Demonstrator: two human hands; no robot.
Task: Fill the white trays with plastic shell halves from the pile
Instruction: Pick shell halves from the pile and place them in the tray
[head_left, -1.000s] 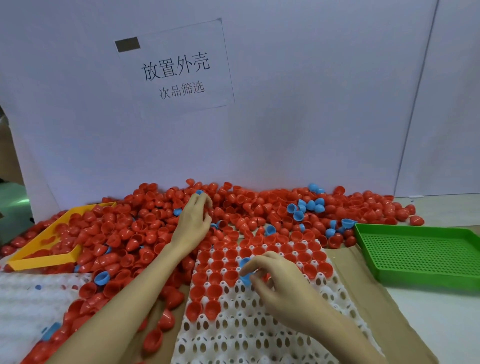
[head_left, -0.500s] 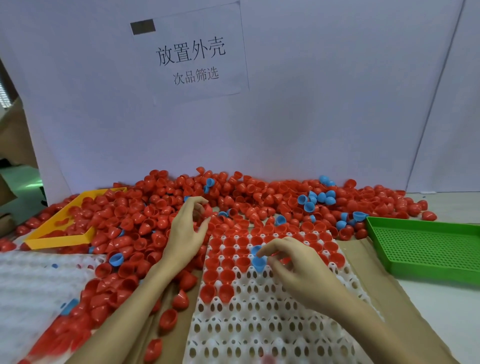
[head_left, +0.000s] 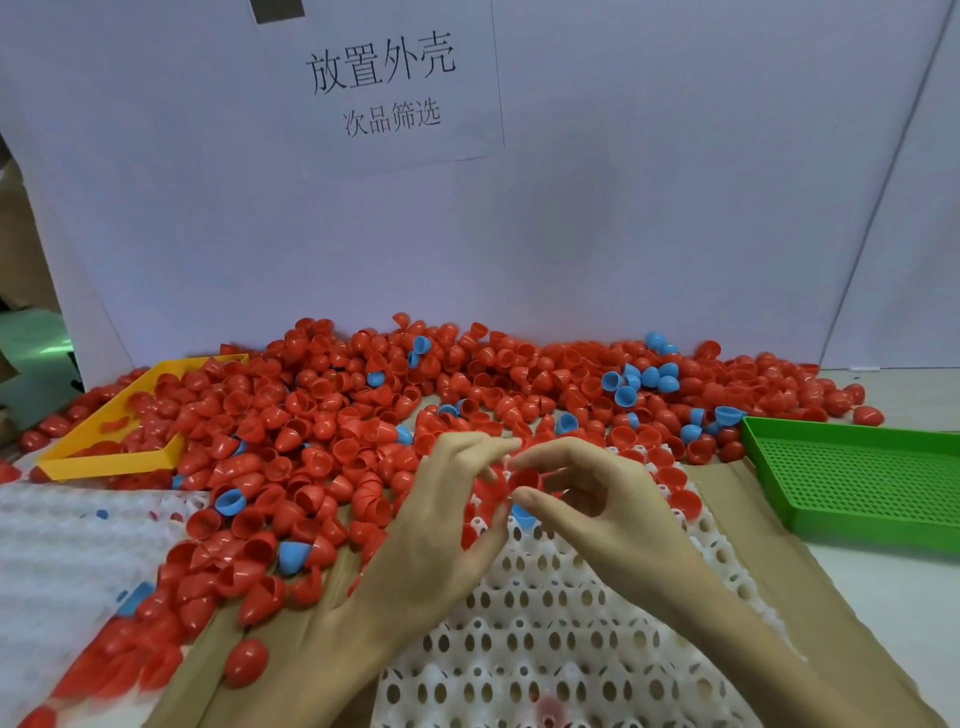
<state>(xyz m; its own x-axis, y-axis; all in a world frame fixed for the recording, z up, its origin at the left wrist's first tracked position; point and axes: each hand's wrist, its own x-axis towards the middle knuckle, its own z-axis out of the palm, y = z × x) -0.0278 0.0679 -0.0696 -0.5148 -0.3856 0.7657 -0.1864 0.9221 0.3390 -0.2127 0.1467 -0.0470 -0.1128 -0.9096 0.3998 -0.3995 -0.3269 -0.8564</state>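
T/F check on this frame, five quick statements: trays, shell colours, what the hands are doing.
1. The green tray is full of shells. False: no shells show in it.
2. Most shells in the pile are red, with a few blue. True.
3. The yellow tray lies on the person's left, with red shells in it. True.
4. Both hands are reaching into the yellow tray. False: the left hand and right hand meet over the white tray, with a red shell between their fingers.
5. Every pocket of the white tray is filled. False: its near rows are empty holes.
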